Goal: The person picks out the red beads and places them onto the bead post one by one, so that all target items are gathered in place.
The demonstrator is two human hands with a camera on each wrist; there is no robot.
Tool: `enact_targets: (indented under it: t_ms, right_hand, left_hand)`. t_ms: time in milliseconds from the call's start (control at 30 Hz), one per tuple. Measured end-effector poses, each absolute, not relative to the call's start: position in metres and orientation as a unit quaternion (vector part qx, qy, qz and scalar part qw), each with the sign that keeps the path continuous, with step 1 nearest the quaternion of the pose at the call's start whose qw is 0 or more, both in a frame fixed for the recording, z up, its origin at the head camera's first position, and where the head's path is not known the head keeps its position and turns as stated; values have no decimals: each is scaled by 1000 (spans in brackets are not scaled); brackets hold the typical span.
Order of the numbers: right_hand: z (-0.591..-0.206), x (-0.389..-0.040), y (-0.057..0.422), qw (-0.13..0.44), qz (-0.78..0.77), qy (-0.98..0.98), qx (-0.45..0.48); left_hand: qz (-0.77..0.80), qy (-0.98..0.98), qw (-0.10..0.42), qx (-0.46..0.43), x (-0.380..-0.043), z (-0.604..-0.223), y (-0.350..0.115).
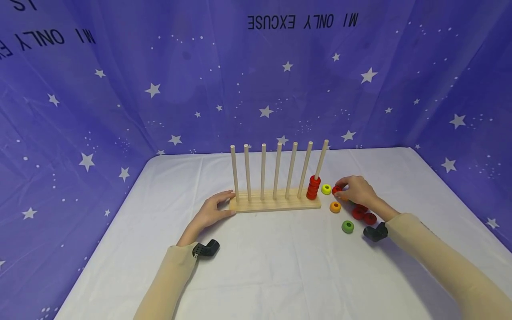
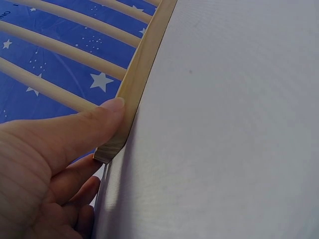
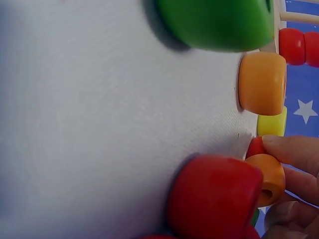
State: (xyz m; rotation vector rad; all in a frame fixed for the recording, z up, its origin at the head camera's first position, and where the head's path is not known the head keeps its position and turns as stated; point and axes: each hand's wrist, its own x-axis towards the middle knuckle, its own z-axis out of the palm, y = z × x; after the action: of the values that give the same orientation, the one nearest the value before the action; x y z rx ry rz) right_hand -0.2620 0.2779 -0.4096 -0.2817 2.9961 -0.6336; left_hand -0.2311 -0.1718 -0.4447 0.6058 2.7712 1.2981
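Note:
A wooden peg stand (image 1: 276,204) with several upright pegs stands on the white table. Red beads (image 1: 313,188) are stacked on its rightmost peg; the other pegs are bare. My left hand (image 1: 212,212) grips the stand's left end. In the left wrist view the thumb (image 2: 107,117) presses the base's edge near its corner. To the right of the stand, my right hand (image 1: 357,191) pinches a red bead (image 3: 255,148) at table level. An orange bead (image 3: 268,177) sits just by those fingers in the right wrist view, partly covering the held bead.
Around the right hand lie a yellow bead (image 1: 326,189), an orange bead (image 1: 335,207), a green bead (image 1: 348,227) and several red beads (image 1: 358,214). Some beads are partly hidden beneath the hand. A purple star-patterned cloth (image 1: 264,89) hangs behind and beside the table.

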Motion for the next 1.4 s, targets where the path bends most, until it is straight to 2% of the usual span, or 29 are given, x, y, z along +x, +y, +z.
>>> enact_targets:
  t_ms: [567, 1400]
  right_hand:
    - [-404, -261, 275, 41, -194, 976, -93]
    - [-400, -250, 276, -54, -223, 967, -111]
  left_hand:
    - [417, 888, 12, 192, -232, -446, -173]
    - [419, 888, 14, 190, -231, -445, -172]
